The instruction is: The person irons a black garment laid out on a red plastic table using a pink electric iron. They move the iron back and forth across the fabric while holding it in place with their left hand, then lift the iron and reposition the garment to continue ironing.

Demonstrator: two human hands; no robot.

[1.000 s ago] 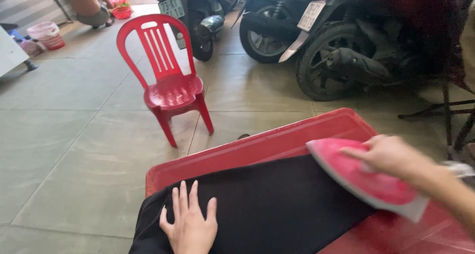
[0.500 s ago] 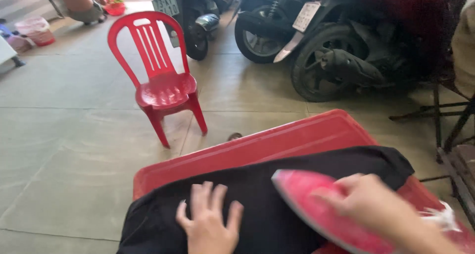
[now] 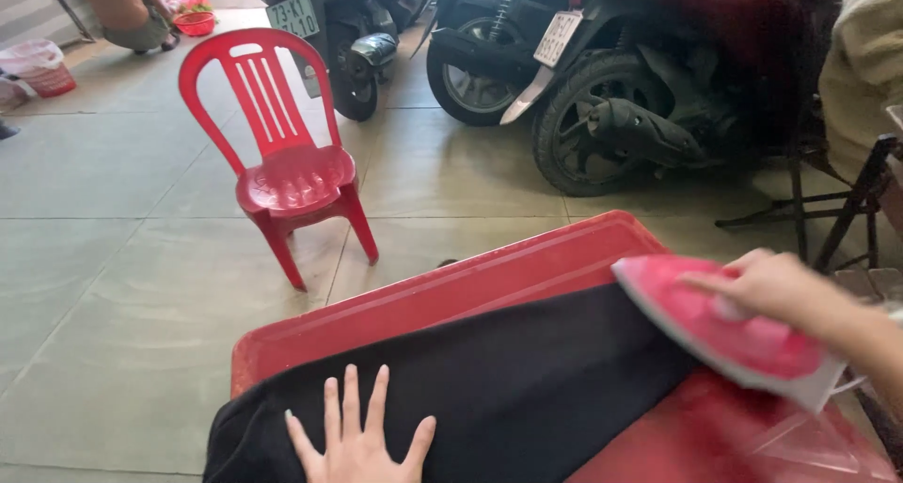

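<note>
The left hand [image 3: 362, 441] lies flat on the black garment [image 3: 489, 389], palm down, its 5 fingers spread wide and gripping nothing. The right hand [image 3: 776, 285] is closed over the top of a pink iron [image 3: 724, 328], fingers wrapped around its handle part; the iron is blurred, its pointed nose aimed up and to the left, its sole resting on the right-hand end of the cloth. How firmly the sole presses cannot be told.

The garment is spread lengthwise across a red plastic table [image 3: 470, 285], covering most of the near side and hanging over the left edge. The far rim of the table is bare.

Beyond the table, on the tiled floor [image 3: 94, 285], stands 1 red plastic chair [image 3: 282, 154], upright, facing the camera, well apart from the table. Behind it are 2 parked motorbikes: one at the top centre [image 3: 339, 31], one larger at the right [image 3: 621, 97], its rear wheel nearest. At the top left a person [image 3: 127, 13] crouches near a small red basket [image 3: 196, 20] and a pink basket [image 3: 38, 64].
</note>
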